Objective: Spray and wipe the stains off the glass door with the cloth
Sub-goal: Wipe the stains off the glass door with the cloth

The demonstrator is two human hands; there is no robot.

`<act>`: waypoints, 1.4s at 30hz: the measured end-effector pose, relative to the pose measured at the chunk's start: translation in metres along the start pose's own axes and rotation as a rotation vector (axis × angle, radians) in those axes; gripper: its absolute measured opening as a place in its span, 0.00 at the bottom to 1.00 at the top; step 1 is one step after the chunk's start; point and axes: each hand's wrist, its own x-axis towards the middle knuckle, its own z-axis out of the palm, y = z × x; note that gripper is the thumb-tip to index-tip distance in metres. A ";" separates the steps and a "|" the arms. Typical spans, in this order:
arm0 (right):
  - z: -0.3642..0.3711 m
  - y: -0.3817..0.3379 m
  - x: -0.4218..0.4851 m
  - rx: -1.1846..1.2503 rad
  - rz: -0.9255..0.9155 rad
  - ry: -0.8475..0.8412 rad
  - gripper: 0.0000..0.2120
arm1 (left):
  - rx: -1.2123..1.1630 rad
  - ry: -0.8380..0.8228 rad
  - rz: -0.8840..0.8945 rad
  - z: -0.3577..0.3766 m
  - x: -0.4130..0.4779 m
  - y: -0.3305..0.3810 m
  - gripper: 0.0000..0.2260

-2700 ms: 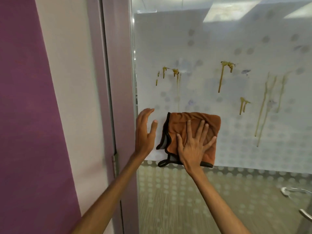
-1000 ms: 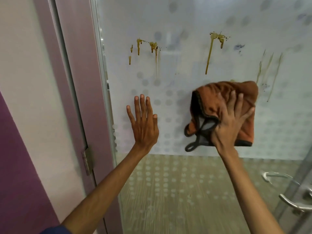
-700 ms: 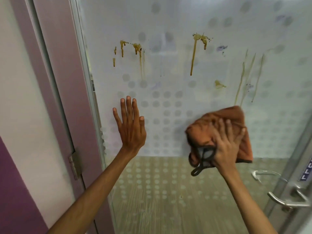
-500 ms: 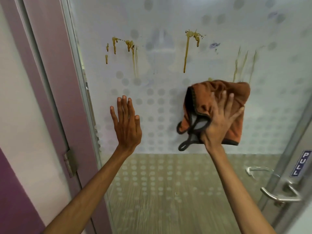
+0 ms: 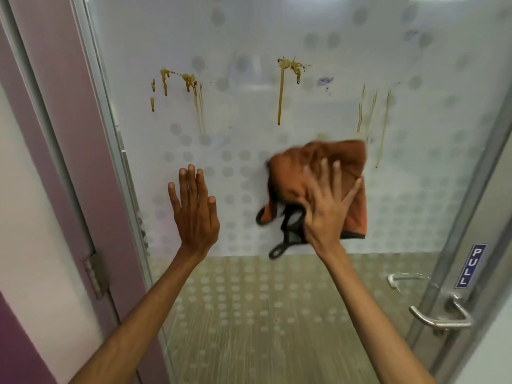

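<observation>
Right hand (image 5: 327, 209) spread flat on the crumpled orange microfibre cloth with dark edging (image 5: 318, 173), pressing it against the frosted, dotted glass door (image 5: 249, 31) so that the whole palm gives rubbing pressure. Fingers blurred, probably from fast wiping. Left hand (image 5: 194, 212) open and empty, laid flat on the glass beside, likely to hold the door against the push. Brown dripping stains (image 5: 281, 95) above both hands, not yet wiped. No spray bottle in view.

purple wall (image 5: 16, 342), striped floor (image 5: 249, 342)
</observation>
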 end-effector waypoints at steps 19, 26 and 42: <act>-0.019 0.061 0.012 0.034 0.092 0.079 0.33 | -0.004 -0.020 -0.010 -0.003 0.000 0.002 0.25; 0.000 -0.008 0.015 0.064 -0.066 0.024 0.26 | -0.013 -0.057 -0.008 -0.004 0.000 -0.001 0.25; -0.022 0.001 0.060 0.020 -0.043 0.023 0.33 | 0.032 -0.153 0.079 -0.019 0.000 -0.018 0.26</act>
